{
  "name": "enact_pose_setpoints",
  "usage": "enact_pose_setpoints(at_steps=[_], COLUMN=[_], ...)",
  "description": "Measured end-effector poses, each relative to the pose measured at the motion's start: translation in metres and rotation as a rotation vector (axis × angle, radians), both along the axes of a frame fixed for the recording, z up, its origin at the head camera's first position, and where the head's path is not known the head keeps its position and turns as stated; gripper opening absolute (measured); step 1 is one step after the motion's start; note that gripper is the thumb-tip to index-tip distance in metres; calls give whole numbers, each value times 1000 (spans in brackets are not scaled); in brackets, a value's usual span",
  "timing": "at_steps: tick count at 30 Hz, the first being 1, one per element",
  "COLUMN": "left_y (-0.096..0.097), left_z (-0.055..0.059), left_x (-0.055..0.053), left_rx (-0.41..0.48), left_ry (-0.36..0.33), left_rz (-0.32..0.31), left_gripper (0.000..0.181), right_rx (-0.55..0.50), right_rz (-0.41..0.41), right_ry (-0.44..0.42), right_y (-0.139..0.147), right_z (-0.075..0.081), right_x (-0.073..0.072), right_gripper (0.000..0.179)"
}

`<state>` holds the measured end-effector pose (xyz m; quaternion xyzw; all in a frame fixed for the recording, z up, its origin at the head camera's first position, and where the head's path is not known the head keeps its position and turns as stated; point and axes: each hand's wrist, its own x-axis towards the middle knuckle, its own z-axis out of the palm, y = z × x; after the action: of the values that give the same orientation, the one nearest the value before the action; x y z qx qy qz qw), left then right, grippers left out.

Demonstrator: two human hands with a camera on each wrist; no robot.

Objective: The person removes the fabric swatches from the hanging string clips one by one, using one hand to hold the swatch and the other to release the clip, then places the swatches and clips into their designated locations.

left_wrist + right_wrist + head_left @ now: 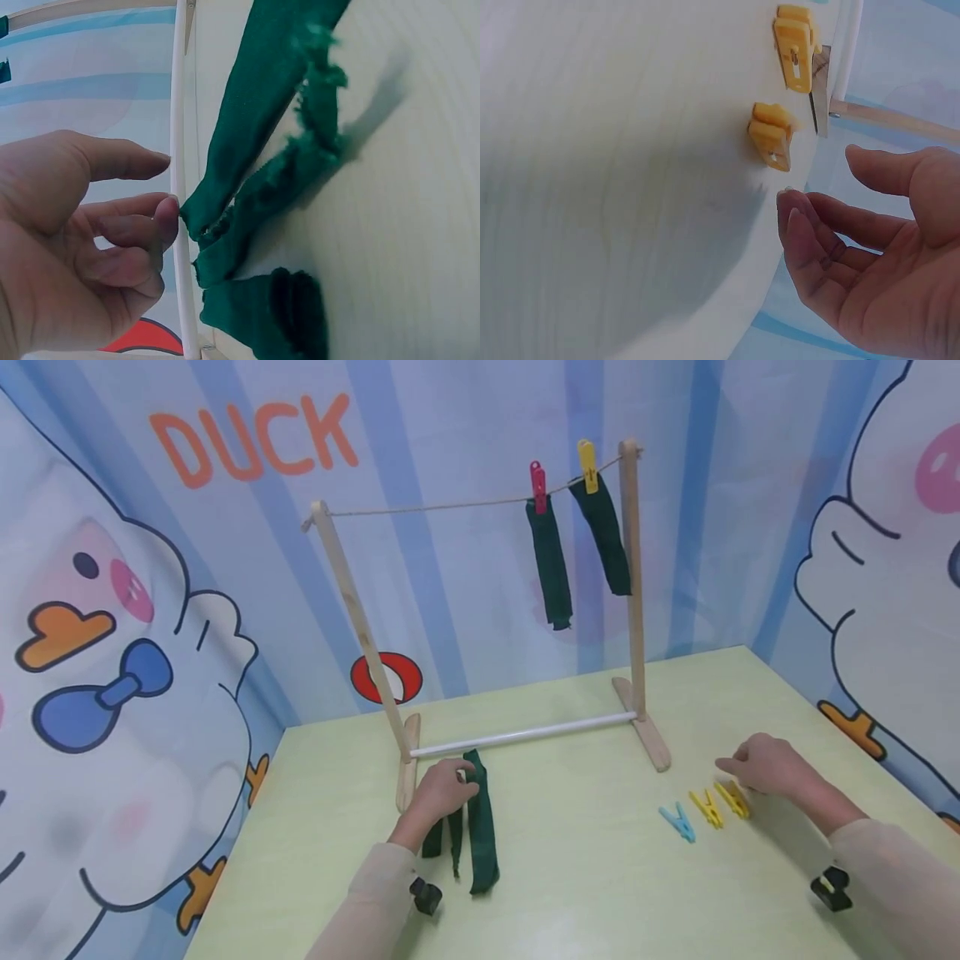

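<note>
Several dark green cloth strips lie on the table at left, the longest strip [483, 852] foremost. Over their far ends hovers my left hand [444, 789]. In the left wrist view its thumb and index finger are parted, with nothing between them, and the fingertips are close to the strips' ends [214, 191]. At the right, my right hand [767, 763] is held above and beside the clothespins, its fingers loosely bent and nothing in them. Nearest it is a yellow clothespin [771, 139], then a second yellow clothespin [707, 808] and a light blue clothespin [678, 822].
A wooden drying rack with a left post [360, 627], right post [634, 593] and white bottom rod [525, 735] stands at the back. From its cord [435, 508] hang two green strips [551, 568], pinned by a red clothespin [537, 489] and a yellow one.
</note>
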<state>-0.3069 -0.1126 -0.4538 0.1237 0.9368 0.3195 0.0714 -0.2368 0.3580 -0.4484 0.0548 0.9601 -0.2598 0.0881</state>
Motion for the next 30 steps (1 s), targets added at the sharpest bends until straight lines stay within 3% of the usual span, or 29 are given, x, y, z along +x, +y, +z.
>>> enact_pose_setpoints(at_steps=[6,13,21,30], left_y=[1,4,10,32], left_z=[0,3,13,35], left_x=[1,-3,-11,-20], left_rx=[42,115,150,169], left_ry=[47,110,159,225], left_rz=[32,49,40,-10], left_gripper=[33,32,29,30], right_rx=[-2,-5,-85,-134], right_rz=[-1,4,38,89], right_ry=[64,240,390,545], right_y=[-10,-22,-44,-68], right_z=[2,9,29,62], right_x=[-2,-4,-13,-25], right_gripper=[46,45,44,41])
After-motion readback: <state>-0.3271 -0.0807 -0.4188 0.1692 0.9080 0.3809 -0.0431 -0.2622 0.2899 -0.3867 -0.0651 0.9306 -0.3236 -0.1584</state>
